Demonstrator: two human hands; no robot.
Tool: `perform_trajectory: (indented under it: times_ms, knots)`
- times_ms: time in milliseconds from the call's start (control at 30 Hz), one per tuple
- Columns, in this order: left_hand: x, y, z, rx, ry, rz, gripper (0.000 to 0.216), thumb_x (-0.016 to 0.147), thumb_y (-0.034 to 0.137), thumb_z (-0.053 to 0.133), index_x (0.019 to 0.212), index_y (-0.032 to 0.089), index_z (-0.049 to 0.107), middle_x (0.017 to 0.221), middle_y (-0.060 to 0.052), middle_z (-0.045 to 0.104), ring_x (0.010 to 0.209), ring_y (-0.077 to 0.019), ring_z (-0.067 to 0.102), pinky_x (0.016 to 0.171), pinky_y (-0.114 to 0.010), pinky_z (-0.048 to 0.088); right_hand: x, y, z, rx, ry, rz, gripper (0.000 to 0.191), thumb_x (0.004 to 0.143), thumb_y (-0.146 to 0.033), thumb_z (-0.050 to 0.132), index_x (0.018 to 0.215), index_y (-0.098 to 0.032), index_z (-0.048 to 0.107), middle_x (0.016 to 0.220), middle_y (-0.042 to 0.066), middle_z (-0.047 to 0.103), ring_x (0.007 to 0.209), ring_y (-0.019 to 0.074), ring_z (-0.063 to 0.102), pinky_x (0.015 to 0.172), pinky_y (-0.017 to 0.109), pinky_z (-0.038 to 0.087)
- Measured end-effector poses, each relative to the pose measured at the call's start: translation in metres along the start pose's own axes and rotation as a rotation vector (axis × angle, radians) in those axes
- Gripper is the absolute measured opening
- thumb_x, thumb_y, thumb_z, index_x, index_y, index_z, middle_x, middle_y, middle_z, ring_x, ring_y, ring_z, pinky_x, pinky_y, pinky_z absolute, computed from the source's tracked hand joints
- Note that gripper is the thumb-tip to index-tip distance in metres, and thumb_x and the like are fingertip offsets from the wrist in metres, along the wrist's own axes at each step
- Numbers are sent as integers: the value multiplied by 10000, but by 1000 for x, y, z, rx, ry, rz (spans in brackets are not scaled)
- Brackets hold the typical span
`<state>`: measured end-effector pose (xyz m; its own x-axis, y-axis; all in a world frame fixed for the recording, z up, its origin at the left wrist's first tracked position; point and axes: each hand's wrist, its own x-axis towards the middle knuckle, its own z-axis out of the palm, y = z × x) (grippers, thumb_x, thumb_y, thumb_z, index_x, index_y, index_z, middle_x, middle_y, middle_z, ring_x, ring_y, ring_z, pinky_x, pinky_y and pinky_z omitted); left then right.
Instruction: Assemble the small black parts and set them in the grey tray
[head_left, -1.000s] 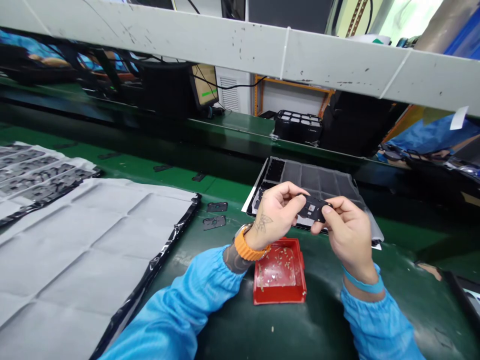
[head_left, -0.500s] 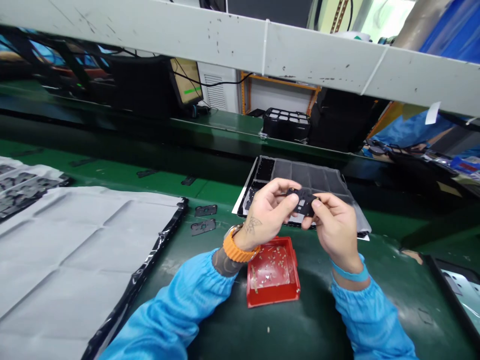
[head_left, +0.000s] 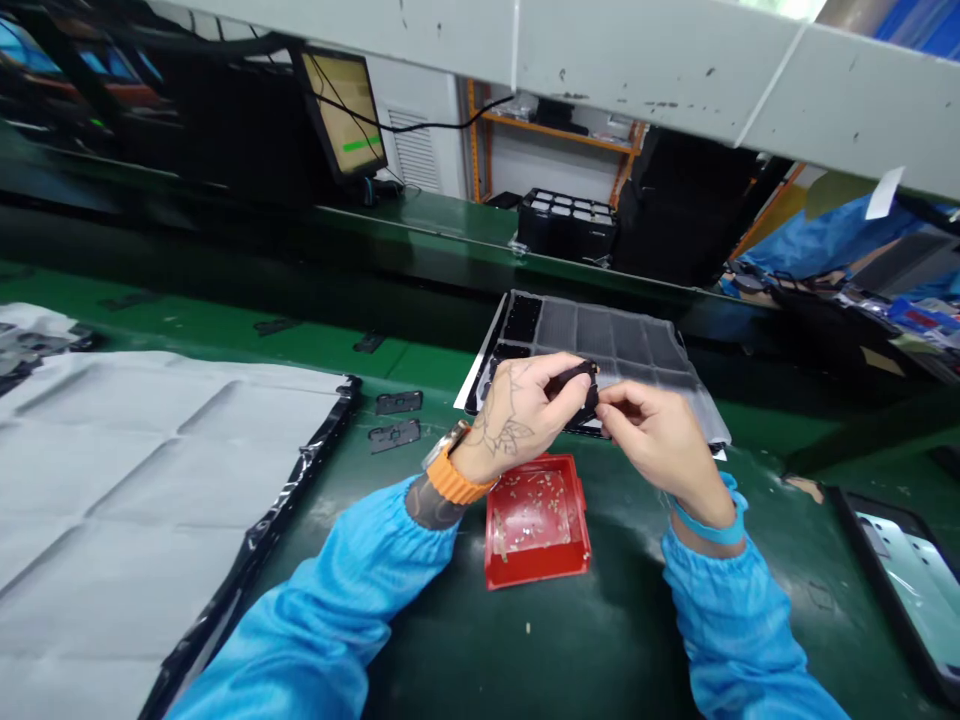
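Head view: we've got both hands up over the green mat, just in front of the black parts tray. Left hand w/ fingers curled shut around a small black plastic part; thumb and forefinger pinch its near edge. Right hand meets it from the other side, fingertips closed on the same part, so it's gripped between both hands, above the tray's near edge. Most of the part is hidden by our fingers; can't tell its exact shape. Below the hands sits a red tray w/ small bits in it, on the mat. Two flat black pieces lie left of the hands, next to a grey sheet w/ black edging.
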<state>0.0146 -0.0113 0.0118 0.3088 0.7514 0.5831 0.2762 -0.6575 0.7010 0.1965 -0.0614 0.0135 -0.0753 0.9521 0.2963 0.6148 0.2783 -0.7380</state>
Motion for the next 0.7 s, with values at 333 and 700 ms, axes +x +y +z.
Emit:
perform_trajectory:
  times_ms: [333, 700]
  knots:
    - [-1, -1, 3, 100, -77, -24, 194, 897, 230, 567, 864, 168, 747, 627, 20, 648, 538, -115, 514, 590, -254, 379, 4, 3, 8, -366, -85, -140, 162, 839, -172, 523, 689, -228, 501, 593, -18, 581, 521, 133, 471, 585, 276, 337]
    - [2, -3, -1, 60, 15, -67, 189, 888, 244, 612, 955, 163, 769, 647, 17, 659, 574, -123, 556, 612, -255, 405, 4, 1, 7, -120, -106, -46, 198, 942, -256, 490, 756, -222, 550, 583, -26, 580, 526, 130, 518, 566, 262, 385]
